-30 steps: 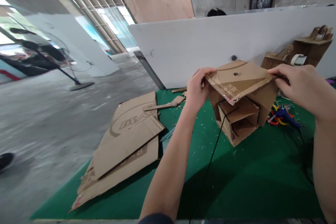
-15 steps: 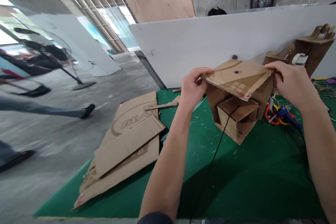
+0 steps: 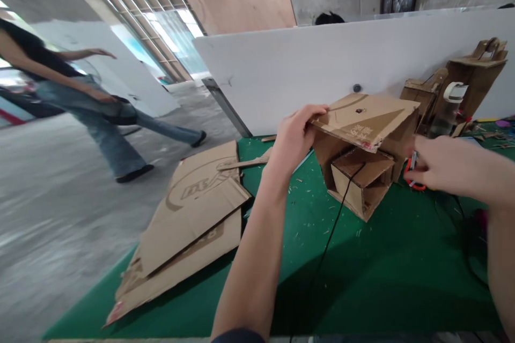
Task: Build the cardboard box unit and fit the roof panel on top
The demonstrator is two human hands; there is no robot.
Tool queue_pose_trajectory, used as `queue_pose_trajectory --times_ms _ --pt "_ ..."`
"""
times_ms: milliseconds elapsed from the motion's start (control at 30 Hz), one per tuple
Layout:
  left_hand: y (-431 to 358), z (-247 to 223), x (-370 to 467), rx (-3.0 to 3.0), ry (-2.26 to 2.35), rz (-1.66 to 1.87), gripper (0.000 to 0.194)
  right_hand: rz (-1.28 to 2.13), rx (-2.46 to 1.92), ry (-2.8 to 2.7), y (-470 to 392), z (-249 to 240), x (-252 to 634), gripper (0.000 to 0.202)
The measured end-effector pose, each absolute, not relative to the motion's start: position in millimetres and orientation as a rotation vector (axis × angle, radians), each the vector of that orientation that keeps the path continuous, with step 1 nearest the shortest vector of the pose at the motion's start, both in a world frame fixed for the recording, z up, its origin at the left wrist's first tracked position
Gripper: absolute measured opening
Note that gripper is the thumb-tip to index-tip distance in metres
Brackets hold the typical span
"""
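My left hand pinches the left edge of the cardboard top panel, thumb below and fingers above. This panel, with a small hole in it, covers an open-fronted cardboard box. Inside sits a smaller cardboard box, and a black cord runs from its top toward the table's front edge. My right hand, blurred by motion, is off the panel to the right of the box. Its thumb and fingers look apart, close to red-handled scissors that it partly hides.
Flat cardboard sheets and a cardboard strip lie left on the green table. A white partition stands behind. A clear bottle and cardboard models stand at right. A person walks at left.
My right hand has let go of the panel's right corner and moved down beside the box. The left hand keeps its hold. The walking person has come further into view.
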State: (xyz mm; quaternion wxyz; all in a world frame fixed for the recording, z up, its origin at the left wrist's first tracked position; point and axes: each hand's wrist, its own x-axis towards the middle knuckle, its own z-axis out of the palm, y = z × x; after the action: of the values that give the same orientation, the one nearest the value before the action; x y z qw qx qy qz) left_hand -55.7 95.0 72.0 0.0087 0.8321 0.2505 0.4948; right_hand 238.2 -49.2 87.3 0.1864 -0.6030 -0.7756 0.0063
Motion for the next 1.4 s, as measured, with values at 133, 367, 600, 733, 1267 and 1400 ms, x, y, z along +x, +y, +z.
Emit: queue_pose_trajectory --times_ms 133,367,600,733,1267,1400 --pt "93.6 76.1 -60.0 2.768 0.744 1.505 0.061 0.549 -1.726 -2.417 -24.1 68.6 199.5 0.074" --pt "98.4 75.0 -63.7 2.791 0.733 1.535 0.061 0.640 -1.685 -2.429 -12.0 65.4 193.6 0.063" --pt "98.9 73.8 -64.1 2.739 0.802 1.565 0.059 1.401 -1.407 -1.874 -25.5 43.0 212.4 0.074" --pt "94.7 77.0 -60.2 2.755 0.854 1.491 0.062 1.585 -1.227 -1.379 -35.3 7.8 197.4 0.059" --pt "93.7 74.7 -60.1 2.780 0.784 1.542 0.057 1.238 -0.978 -1.029 -20.8 34.7 164.4 0.019" --pt "93.9 73.5 -59.2 2.787 0.766 1.545 0.055 1.172 -0.923 -1.079 -16.5 52.5 163.8 0.026"
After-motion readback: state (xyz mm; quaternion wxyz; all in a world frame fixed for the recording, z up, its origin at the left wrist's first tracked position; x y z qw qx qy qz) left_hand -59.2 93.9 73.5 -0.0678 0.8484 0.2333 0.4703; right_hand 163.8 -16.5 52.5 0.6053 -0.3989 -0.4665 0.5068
